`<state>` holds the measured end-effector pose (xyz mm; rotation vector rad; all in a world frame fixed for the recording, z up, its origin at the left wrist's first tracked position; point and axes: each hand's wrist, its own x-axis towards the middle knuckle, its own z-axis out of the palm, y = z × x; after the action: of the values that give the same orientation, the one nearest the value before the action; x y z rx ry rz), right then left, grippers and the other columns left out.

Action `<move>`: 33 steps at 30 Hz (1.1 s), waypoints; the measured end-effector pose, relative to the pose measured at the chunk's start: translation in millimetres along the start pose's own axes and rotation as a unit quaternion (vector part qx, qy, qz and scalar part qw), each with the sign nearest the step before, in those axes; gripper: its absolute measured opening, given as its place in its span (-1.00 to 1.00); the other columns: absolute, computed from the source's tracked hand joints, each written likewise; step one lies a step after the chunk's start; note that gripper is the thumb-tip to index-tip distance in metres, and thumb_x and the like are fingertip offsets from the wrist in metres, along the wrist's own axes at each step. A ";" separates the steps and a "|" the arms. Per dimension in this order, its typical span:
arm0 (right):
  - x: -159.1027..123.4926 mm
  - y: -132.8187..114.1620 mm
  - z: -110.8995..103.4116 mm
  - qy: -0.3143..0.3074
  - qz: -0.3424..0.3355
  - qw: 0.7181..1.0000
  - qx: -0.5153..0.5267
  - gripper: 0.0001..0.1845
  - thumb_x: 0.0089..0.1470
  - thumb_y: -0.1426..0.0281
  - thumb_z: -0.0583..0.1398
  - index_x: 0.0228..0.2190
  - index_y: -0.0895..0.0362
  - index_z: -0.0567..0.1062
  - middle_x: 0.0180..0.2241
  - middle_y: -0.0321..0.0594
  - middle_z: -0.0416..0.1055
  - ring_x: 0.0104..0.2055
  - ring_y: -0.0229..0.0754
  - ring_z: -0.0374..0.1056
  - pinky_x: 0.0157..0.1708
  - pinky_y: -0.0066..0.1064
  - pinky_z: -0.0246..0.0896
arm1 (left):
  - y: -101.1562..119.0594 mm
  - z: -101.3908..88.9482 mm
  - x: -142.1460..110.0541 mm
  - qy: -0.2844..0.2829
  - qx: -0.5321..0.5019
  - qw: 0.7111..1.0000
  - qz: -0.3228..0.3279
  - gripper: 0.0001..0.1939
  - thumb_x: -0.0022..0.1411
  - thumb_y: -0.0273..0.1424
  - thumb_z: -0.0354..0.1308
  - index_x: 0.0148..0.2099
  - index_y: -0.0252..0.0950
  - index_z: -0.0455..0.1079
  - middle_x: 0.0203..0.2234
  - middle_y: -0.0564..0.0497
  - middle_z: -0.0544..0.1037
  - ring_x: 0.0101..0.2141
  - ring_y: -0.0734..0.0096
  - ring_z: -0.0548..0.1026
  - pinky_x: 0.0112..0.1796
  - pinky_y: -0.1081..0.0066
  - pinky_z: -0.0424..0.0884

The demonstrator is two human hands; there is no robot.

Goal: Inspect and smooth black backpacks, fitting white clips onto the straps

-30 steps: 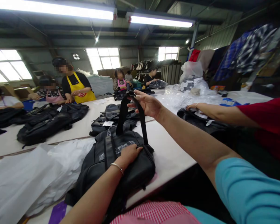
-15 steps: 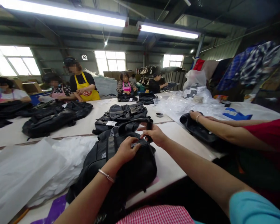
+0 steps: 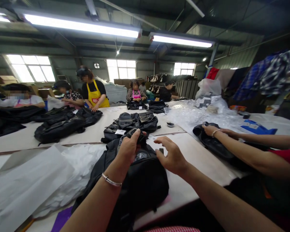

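Note:
A black backpack (image 3: 145, 180) lies on the table right in front of me. My left hand (image 3: 129, 148), with a silver bangle on its wrist, is closed around a black strap (image 3: 139, 137) at the top of the bag. Some clear crinkled plastic (image 3: 140, 156) shows beside that hand. To the right, my right hand (image 3: 172, 156) is held over the bag's edge, thumb and fingers apart. A small dark piece (image 3: 161, 150) shows by its thumb; whether they touch I cannot tell.
More black backpacks (image 3: 137, 121) with a white tag lie beyond mine, others (image 3: 60, 129) at left. White sheets (image 3: 45, 180) cover the left front. A co-worker's hands (image 3: 211, 129) handle a black bag (image 3: 207, 141) at right. Clear plastic bags (image 3: 190, 112) lie behind; several people sit or stand around.
My left hand has moved up to the strap and closed on it. My right hand has let go of the strap, moved right and opened. The view has shifted slightly left.

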<state>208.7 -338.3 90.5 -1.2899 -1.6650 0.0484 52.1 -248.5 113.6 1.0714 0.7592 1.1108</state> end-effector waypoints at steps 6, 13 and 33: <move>1.9 3.6 19.2 -0.135 0.223 0.930 0.258 -0.65 0.14 0.09 0.18 -0.35 0.15 0.42 -0.46 -0.28 0.43 -0.60 -0.34 0.27 -0.62 -0.48 0.13 | 12.1 10.2 11.8 -0.016 -0.104 0.994 -0.039 -0.58 0.11 -0.12 0.30 -0.27 -0.45 0.54 -0.69 0.15 0.26 -0.69 0.67 0.16 -0.69 0.62 0.06; 34.4 10.3 21.1 -0.204 0.238 0.846 0.431 -0.50 -0.05 -0.04 0.30 -0.45 0.15 0.37 -0.65 -0.39 0.31 -0.69 -0.35 0.22 -0.73 -0.54 -0.02 | -5.1 11.5 14.8 -0.105 -0.045 0.990 -0.085 -0.58 0.11 -0.09 0.29 -0.27 -0.42 0.50 -0.67 0.05 0.39 -0.70 0.54 0.31 -0.68 0.56 0.19; -76.1 57.5 -58.7 -0.142 0.331 0.836 0.415 -0.51 0.05 0.13 0.23 -0.69 0.06 0.17 -0.80 -0.45 0.00 -0.77 -0.34 0.00 -0.70 -0.41 -0.26 | -35.1 -10.7 121.8 0.204 0.028 0.974 -0.090 -0.74 0.24 -0.34 0.21 -0.46 -0.29 0.28 -0.78 0.15 0.25 -0.80 0.57 0.20 -0.75 0.57 -0.02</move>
<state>286.5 -399.8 38.6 -1.1070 -1.0983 1.2916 90.0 -131.8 80.0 0.8082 1.1958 1.1728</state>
